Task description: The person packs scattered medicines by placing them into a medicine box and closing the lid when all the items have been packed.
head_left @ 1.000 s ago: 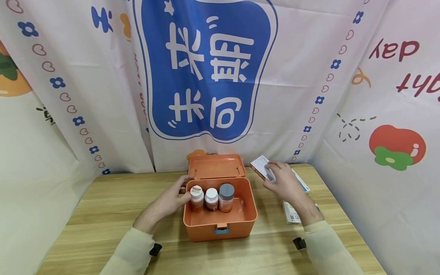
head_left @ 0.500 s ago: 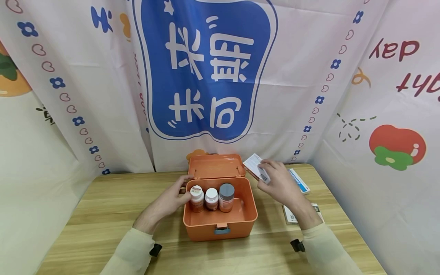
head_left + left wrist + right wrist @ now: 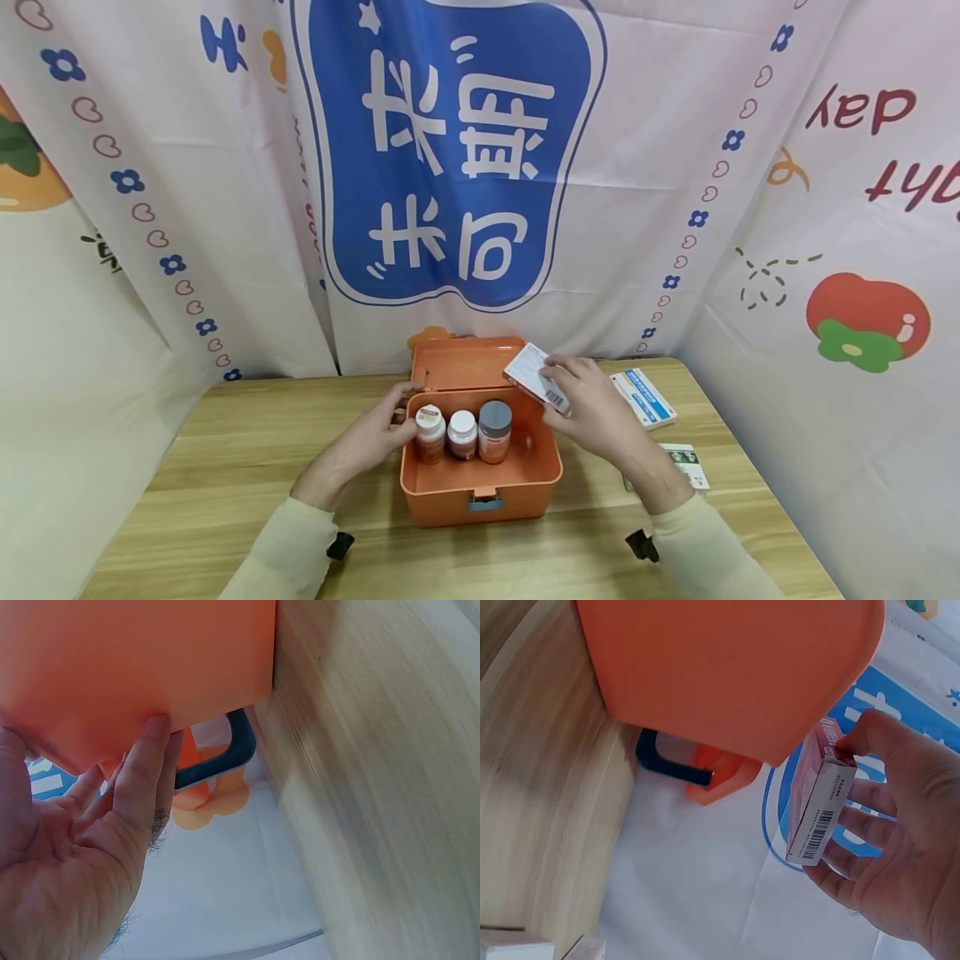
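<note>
An orange storage box [image 3: 480, 502] stands on the table with its lid [image 3: 465, 363] tipped back. My left hand [image 3: 378, 429] grips the box's left rim near the back corner, thumb over the edge; in the left wrist view its fingers [image 3: 146, 769] lie along the outer wall. Above the right back corner, my right hand [image 3: 592, 408] pinches a white medicine box [image 3: 534, 372], held tilted. The right wrist view shows this box's barcode end and reddish-pink side, thumb on one edge and fingers on the other. Three bottles stand inside: two white-capped [image 3: 430, 421] [image 3: 462, 423], one grey-capped [image 3: 495, 421].
Right of the storage box lie a blue-and-white medicine box [image 3: 643, 398] and a green-and-white one [image 3: 688, 467], partly behind the right forearm. A dark handle [image 3: 236, 746] sits behind the storage box. A printed cloth [image 3: 630, 208] hangs right behind the table.
My right hand has carried the medicine box leftward, from beside the storage box to over its right back corner. The blue-and-white box has come into fuller view. My left hand has stayed put.
</note>
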`<action>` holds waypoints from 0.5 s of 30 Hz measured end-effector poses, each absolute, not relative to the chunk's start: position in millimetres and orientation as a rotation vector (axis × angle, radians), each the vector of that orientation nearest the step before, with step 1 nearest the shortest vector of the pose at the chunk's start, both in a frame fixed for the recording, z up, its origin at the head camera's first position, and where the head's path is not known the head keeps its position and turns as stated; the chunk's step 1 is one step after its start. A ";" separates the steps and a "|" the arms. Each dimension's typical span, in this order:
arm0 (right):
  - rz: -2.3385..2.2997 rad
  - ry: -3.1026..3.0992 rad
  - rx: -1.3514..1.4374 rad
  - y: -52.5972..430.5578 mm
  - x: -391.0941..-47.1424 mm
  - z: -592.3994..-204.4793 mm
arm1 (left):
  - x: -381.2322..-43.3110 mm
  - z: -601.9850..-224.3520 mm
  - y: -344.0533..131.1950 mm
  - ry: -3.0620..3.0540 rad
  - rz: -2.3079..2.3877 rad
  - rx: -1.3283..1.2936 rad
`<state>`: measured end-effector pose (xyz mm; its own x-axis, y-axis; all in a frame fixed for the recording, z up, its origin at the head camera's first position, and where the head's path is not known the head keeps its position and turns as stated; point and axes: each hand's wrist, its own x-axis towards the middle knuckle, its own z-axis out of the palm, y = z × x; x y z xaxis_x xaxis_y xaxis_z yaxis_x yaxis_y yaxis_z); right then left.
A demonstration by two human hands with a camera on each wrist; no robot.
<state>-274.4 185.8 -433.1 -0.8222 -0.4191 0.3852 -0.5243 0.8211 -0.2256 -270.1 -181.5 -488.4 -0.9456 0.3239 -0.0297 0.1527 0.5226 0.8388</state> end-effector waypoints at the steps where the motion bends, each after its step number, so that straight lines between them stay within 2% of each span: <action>1: 0.453 -2.688 0.720 184.2 -272.9 -432.8 | -270.0 -488.1 -181.6 2.578 1.395 0.405; 15: 0.371 -2.645 0.871 162.6 -255.7 -426.8 | -271.3 -489.2 -183.3 2.577 1.413 0.454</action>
<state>-255.7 162.6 -426.8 -0.7582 -0.5247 0.3870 -0.6110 0.7790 -0.1408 -271.3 -183.3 -489.2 -0.9397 0.3420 -0.0003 0.1837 0.5056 0.8430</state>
